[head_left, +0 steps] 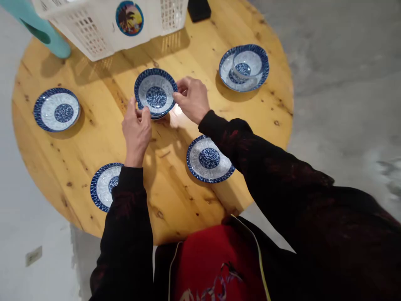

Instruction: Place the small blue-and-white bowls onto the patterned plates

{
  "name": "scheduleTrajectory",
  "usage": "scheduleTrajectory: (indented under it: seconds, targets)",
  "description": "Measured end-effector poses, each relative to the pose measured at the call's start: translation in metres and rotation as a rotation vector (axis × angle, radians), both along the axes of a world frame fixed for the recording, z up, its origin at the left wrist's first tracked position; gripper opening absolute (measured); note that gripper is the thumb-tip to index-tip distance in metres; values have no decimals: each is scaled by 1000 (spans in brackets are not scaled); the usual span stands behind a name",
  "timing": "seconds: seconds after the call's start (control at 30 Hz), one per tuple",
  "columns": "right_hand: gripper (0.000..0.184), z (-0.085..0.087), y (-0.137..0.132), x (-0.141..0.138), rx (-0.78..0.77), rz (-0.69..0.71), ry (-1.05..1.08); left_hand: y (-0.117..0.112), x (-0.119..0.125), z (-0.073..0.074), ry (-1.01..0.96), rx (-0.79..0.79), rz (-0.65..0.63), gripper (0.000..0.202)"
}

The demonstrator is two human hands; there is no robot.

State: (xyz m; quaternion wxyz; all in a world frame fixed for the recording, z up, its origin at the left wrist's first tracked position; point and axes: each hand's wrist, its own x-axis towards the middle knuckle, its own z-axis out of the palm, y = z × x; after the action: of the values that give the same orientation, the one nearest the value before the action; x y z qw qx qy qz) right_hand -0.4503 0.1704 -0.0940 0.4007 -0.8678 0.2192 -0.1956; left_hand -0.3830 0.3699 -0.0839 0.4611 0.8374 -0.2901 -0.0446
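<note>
Fingers, left hand [136, 129]: how set?
Curled narrow, gripping the near rim of a blue-and-white porcelain dish [156, 94].
Right hand [191, 99]?
Fingertips [179, 87] closed on the opposite rim.
Dish location?
Between both hands, near the centre of the round wooden table [175, 205]; a matching dish [56, 109] lies toward the left edge.

Black long sleeves [282, 196], red embroidered front panel [216, 263].
</note>
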Motion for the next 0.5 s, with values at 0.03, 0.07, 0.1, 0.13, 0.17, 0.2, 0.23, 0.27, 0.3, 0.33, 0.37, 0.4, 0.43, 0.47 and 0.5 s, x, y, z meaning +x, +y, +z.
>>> scheduleTrajectory:
  seconds: [0.03, 0.07, 0.1, 0.13, 0.17, 0.2, 0.23, 0.27, 0.3, 0.33, 0.37, 0.4, 0.43, 0.47, 0.5]
  targets:
    - [13, 6, 0, -14, 20, -24, -31, 0, -10, 8, -2, -26, -33, 53]
    - [13, 11, 1, -30, 41, -50, -56, 0, -23, 16, 21, -48, -74, 54]
    - [13, 15, 2, -49, 63, -78, -75, 1, -37, 22, 48, -60, -114, 54]
    - [14, 18, 4, -69, 86, -104, -84, 2, -52, 27, 74, -61, -152, 54]
    - [15, 20, 7, -90, 108, -134, -85, 4, -68, 30, 104, -50, -192, 54]
    - [15, 19, 9, -112, 127, -167, -74, 6, -84, 31, 138, -32, -228, 53]
    - [14, 18, 13, -134, 137, -209, -51, 9, -99, 30, 173, -6, -264, 53]
    - [14, 15, 16, -155, 144, -256, -19, 11, -113, 27, 212, 28, -300, 52]
    - [13, 11, 20, -174, 159, -303, 19, 13, -126, 22, 255, 68, -337, 52]
    - [12, 7, 24, -191, 181, -345, 59, 14, -136, 17, 298, 111, -374, 52]
    - [11, 3, 28, -206, 202, -385, 96, 15, -145, 11, 341, 153, -408, 52]
    - [11, -2, 32, -218, 222, -420, 125, 15, -152, 5, 379, 192, -440, 52]
    - [12, -7, 36, -228, 242, -451, 148, 15, -157, 0, 410, 224, -469, 53]
    - [13, -12, 40, -235, 262, -476, 162, 14, -160, -5, 430, 251, -492, 53]
    - [14, -16, 43, -241, 282, -497, 167, 13, -161, -8, 440, 275, -510, 53]
